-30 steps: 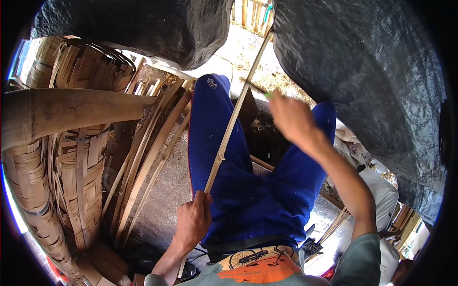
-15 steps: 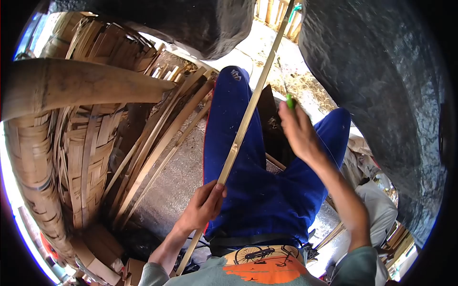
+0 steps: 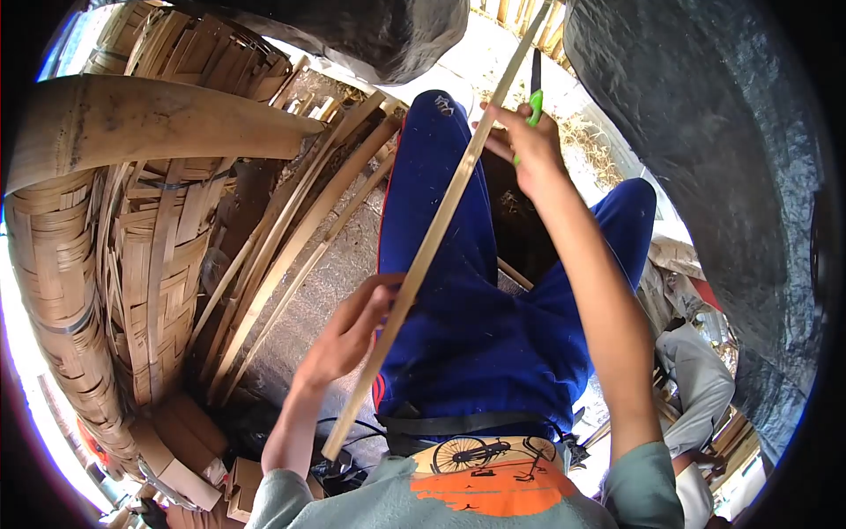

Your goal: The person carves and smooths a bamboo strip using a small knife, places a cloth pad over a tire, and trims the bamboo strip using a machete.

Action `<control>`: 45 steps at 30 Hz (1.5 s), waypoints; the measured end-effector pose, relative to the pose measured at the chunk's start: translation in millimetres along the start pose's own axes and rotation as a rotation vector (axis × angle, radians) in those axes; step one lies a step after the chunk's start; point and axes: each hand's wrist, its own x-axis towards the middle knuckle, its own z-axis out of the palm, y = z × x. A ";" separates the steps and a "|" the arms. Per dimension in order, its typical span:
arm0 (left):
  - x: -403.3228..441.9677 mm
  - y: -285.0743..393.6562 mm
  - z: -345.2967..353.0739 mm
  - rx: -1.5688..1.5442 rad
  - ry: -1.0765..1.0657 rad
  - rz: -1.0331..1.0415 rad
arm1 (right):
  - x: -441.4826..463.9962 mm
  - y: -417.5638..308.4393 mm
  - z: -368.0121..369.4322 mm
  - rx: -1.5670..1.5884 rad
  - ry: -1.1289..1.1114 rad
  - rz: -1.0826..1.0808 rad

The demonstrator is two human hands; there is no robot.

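Note:
A long bamboo strip runs slantwise across my lap, from near my waist up past my knees. My left hand is beside its lower half, fingers loosely apart, with the fingertips reaching the strip's edge. Further up, my right hand is closed on a green-handled knife whose dark blade points away from me. The thumb and fingers of that hand also touch the strip near its upper part. Blue trousers cover my legs under the strip.
Several bamboo strips lean on the left beside woven bamboo panels. A thick bamboo pole juts in there. Dark plastic sheeting hangs at right. Cardboard boxes stand lower left. Another person's grey-clothed leg is at right.
My right hand, with the knife, has moved forward and left to the strip. The left hand has loosened and moved up along it. The strip's lower end has shifted away from me.

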 end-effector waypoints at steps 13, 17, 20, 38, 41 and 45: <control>-96.2 6.6 -72.9 0.062 -0.075 -0.186 | 86.8 0.0 -38.8 -0.095 0.067 0.042; -81.1 6.2 -46.4 0.317 0.066 -0.245 | 91.5 7.7 -36.0 -0.123 0.079 0.060; -74.6 -18.0 -42.7 0.293 0.051 -0.160 | 88.6 10.5 -28.5 -0.127 0.090 0.039; -46.5 9.3 -18.2 -0.612 -0.028 -0.275 | -141.5 10.5 -38.5 -0.362 -0.220 0.218; -44.3 4.4 -26.1 -0.704 -0.124 -0.275 | -154.2 24.3 -33.9 -0.434 -0.326 0.282; -49.8 -3.4 -29.1 -0.700 -0.122 -0.293 | -185.3 22.0 -22.7 -0.339 -0.545 0.466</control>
